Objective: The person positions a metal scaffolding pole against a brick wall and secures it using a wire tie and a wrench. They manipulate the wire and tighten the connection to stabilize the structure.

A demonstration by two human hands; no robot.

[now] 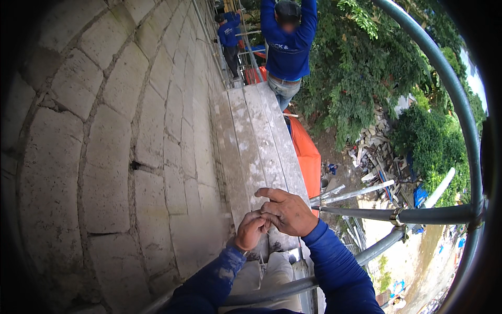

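My left hand (250, 231) and my right hand (289, 212) meet in front of me, above the scaffold planks (259, 141). The fingertips of both are pinched together and touch each other. A thin strand seems to show between them, too small to name. On the right hand, one finger sticks out toward the left while the rest curl in. Blue sleeves cover both forearms, the left one smudged with pale dust. My legs in light trousers (278, 272) show below the hands.
A stone block wall (107, 162) rises on the left. Metal scaffold pipes (436, 214) cross on the right, and a curved pipe (467, 99) runs beyond them. Orange sheeting (304, 152) hangs beside the planks. Ahead are a person in blue (287, 55) with raised arms and another person (228, 34).
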